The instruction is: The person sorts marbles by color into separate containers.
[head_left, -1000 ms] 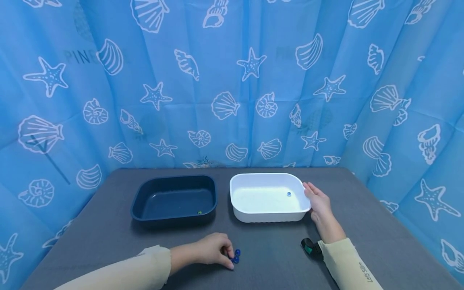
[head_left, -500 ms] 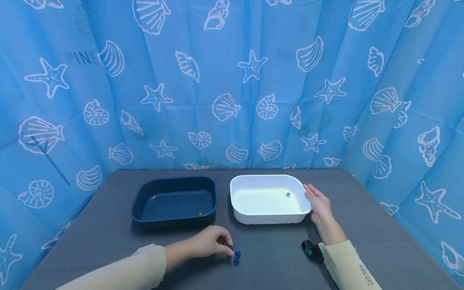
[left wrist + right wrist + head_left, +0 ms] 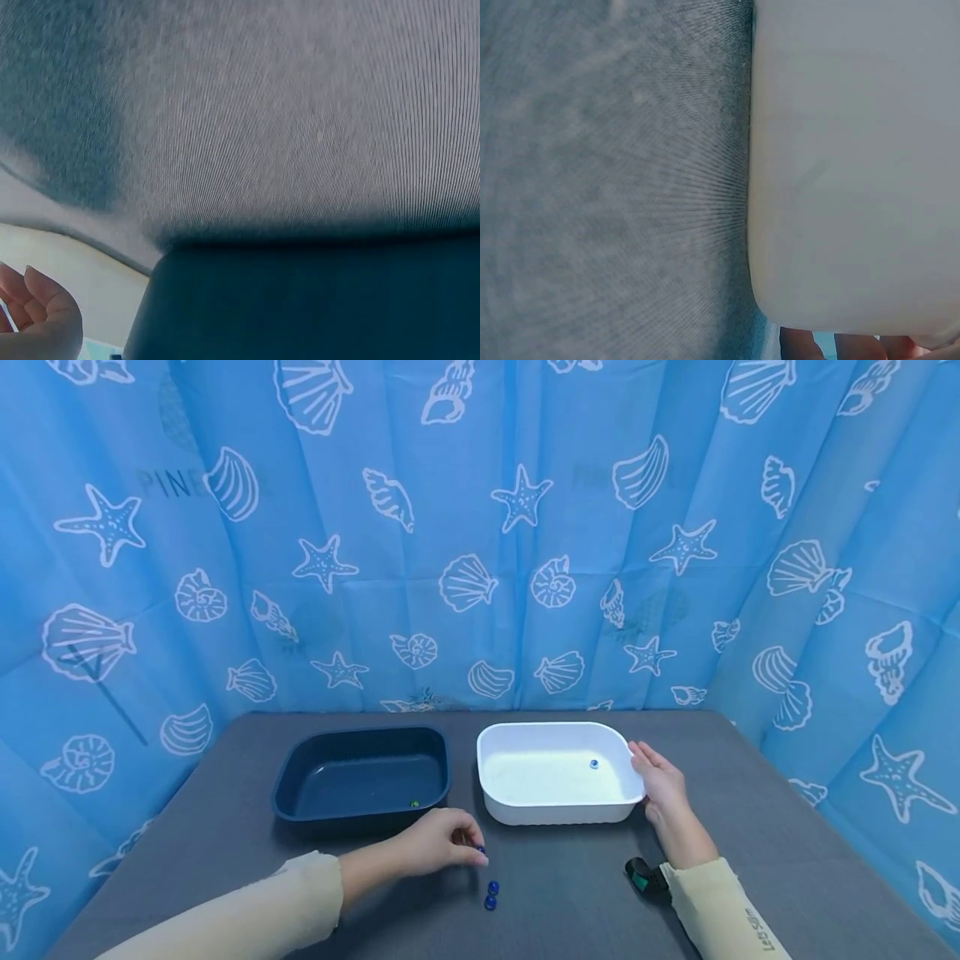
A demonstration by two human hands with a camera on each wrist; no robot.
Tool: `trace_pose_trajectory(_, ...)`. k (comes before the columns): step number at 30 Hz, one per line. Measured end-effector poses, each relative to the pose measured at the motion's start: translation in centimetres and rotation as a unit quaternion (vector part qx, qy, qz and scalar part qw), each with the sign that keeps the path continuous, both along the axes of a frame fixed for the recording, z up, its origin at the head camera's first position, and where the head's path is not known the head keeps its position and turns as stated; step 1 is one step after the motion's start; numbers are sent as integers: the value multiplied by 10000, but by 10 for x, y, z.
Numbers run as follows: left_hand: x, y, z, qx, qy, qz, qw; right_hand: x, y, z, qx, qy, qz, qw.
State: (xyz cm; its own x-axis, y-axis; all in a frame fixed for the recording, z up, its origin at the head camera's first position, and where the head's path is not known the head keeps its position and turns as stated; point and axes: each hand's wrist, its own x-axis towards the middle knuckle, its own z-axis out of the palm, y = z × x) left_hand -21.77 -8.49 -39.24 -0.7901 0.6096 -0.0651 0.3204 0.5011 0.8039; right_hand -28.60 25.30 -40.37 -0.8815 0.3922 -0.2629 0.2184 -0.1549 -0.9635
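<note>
A: Two beads (image 3: 491, 895) lay loose on the grey counter (image 3: 750, 793), just beside each other, near the left hand (image 3: 438, 847). That hand was curled, fingertips pinching a third blue bead (image 3: 481, 850) just above the counter, in front of the dark blue tray (image 3: 300, 777).

B: And the right hand (image 3: 660, 781)?

A: Fingers straight, laid flat against the right end of the white tray (image 3: 540, 814); touching, not gripping. One small blue bead in white tray (image 3: 594, 764) sat toward its right side. A tiny greenish bead (image 3: 413, 804) lay in the dark tray's near right corner.

B: Wrist views?

A: Left wrist view showed fingers (image 3: 37, 319) curled, bead itself hidden. Right wrist view showed mostly white tray wall.
</note>
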Motion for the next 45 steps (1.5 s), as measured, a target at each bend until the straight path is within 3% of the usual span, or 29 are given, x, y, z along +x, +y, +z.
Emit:
trace_pose_trajectory(13,-10,8,15,233,522,144,9983,-1,0,-1,5,26,-8,10000)
trace_pose_trajectory(22,-17,19,20,395,484,570,9964,0,0,0,-6,-26,21,10000)
trace_pose_trajectory(28,-22,26,25,437,678,796,9936,-1,1,-1,-54,16,-13,10000)
trace_pose_trajectory(45,-40,48,24,459,624,1360,9877,0,1,0,-41,-15,-5,10000)
